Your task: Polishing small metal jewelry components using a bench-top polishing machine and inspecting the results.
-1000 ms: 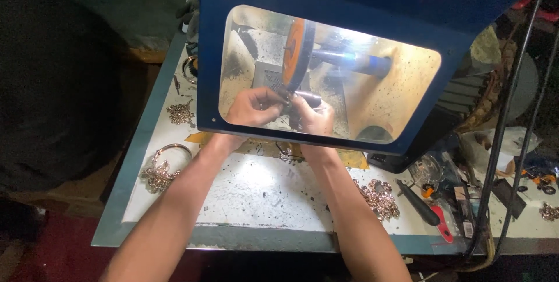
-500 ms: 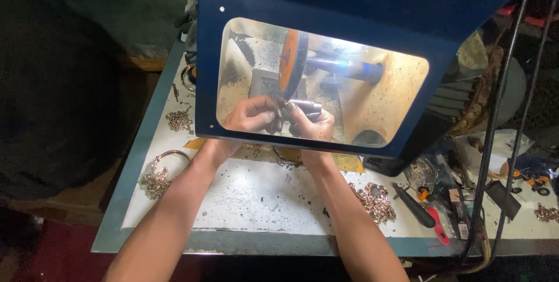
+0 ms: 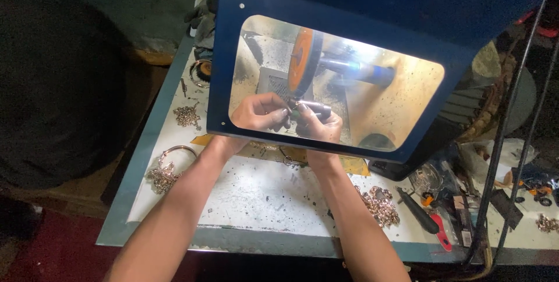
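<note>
small piece [image 3: 293, 111] pinched between hands too tiny to identify, forearms cut off below

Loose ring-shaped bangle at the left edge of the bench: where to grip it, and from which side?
Take the bangle on its bare upper arc, coming from above and from the left bench edge. It lies flat and open there, while its lower part is tangled in a cluster of small metal pieces. Both the left hand and right hand are busy behind the blue guard window.
</note>
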